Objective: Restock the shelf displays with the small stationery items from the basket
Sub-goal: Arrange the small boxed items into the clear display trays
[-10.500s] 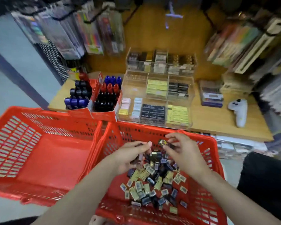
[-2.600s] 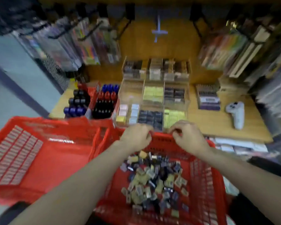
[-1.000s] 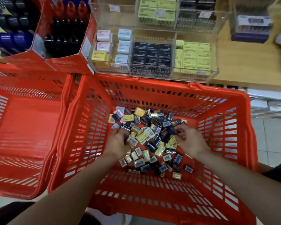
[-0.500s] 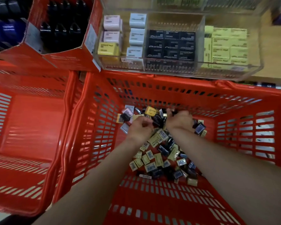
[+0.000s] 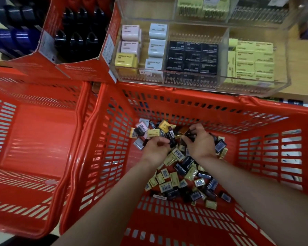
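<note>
Two red baskets (image 5: 220, 110), two hands (image 5: 201, 142), one clear display case (image 5: 256, 86).

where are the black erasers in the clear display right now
In the head view, the black erasers fill the middle compartment of the clear display case, between the pale blue boxes and the yellow-green boxes, just above the right basket.

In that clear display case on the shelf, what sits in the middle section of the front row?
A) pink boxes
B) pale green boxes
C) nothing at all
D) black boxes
D: in the clear display case, the front row's middle section holds black boxes, with pink, yellow and white ones to their left and pale green ones to their right.
</note>
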